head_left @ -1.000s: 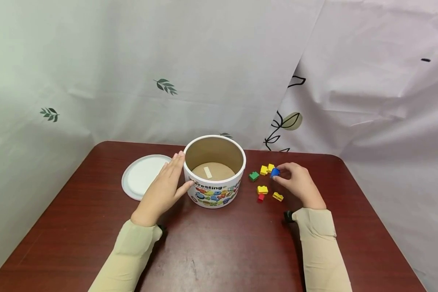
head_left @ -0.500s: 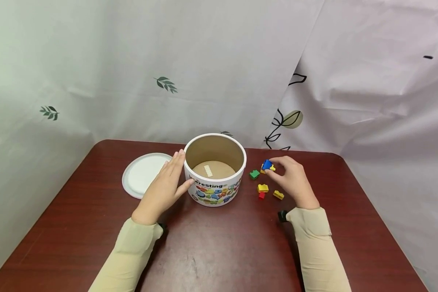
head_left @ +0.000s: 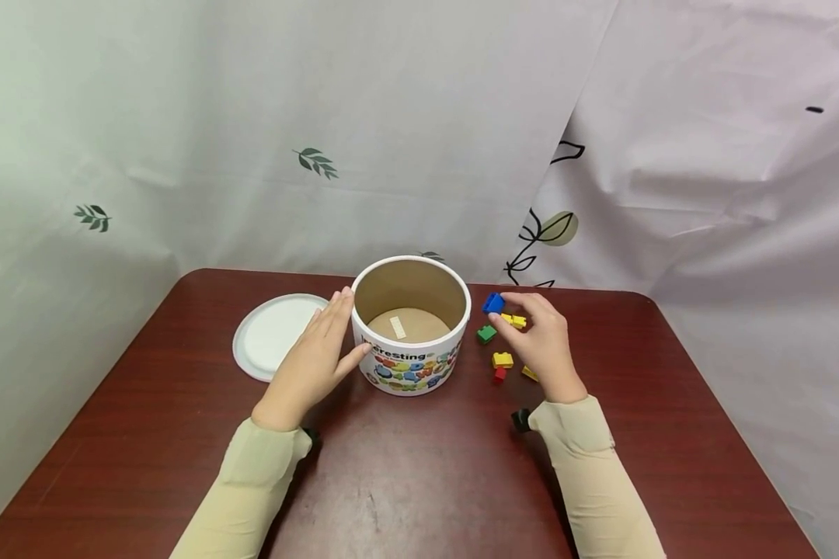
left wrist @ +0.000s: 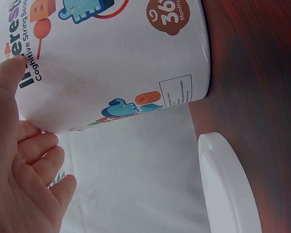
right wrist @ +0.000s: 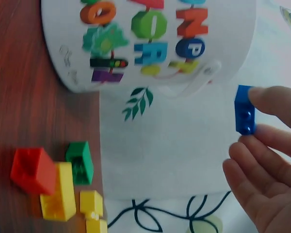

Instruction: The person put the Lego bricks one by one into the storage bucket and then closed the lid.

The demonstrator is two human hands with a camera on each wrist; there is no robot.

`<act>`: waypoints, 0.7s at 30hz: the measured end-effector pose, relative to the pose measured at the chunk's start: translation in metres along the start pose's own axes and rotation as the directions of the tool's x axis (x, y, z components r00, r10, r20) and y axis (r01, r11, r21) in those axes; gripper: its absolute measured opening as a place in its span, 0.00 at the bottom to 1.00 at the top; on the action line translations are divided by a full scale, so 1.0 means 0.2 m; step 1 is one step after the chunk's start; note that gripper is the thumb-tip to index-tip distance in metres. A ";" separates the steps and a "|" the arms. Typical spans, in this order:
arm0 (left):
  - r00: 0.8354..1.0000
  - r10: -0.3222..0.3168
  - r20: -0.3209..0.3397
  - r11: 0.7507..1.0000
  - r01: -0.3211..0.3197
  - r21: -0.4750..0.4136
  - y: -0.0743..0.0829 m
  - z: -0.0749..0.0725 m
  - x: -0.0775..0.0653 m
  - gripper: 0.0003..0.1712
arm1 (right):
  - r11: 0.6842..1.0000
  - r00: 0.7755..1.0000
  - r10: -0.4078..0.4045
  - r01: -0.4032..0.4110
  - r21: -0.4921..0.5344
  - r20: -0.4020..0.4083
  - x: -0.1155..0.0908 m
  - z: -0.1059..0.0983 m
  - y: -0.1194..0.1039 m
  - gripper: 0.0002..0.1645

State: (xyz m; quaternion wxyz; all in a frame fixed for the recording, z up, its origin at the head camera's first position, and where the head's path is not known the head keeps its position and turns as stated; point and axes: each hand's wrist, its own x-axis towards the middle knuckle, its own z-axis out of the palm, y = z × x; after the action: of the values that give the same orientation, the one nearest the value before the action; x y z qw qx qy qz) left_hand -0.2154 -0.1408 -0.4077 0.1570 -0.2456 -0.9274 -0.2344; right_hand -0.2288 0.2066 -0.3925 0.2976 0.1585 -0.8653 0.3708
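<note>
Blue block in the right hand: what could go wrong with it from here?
The blue block is pinched only between the thumb and fingers of the right hand, so it might slip.

That hand is close to the loose yellow blocks, so a low movement could knock them.

The left hand touches the side of the open tub; a harder push might shift it.

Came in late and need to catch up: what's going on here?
A person's right hand holds a blue block in its fingers, up off the table. Their left hand rests against an open bucket. A green block, a red block and yellow blocks lie to its right, the lid to its left.
</note>
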 end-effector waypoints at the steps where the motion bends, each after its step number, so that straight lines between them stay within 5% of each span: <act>1: 1.000 0.001 -0.001 1.000 -0.001 -0.001 0.00 0.00 0.00 0.49 | 1.000 1.000 0.004 -0.003 0.021 -0.017 0.00 0.00 -0.01 0.24; 10: 1.000 0.003 -0.008 1.000 -0.003 0.010 0.00 0.00 0.00 0.49 | 0.976 0.997 0.072 -0.064 0.210 -0.031 0.02 0.02 -0.12 0.21; 21: 1.000 0.001 -0.010 1.000 -0.001 0.001 0.00 0.01 0.00 0.49 | 0.981 1.000 -0.006 0.005 0.194 0.004 0.14 0.09 -0.20 0.21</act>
State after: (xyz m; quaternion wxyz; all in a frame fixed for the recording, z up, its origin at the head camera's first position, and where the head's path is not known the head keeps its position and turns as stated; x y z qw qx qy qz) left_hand -0.2149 -0.1408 -0.4092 0.1619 -0.2450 -0.9265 -0.2353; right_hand -0.2375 0.1653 -0.3632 0.2798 0.1900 -0.8252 0.4523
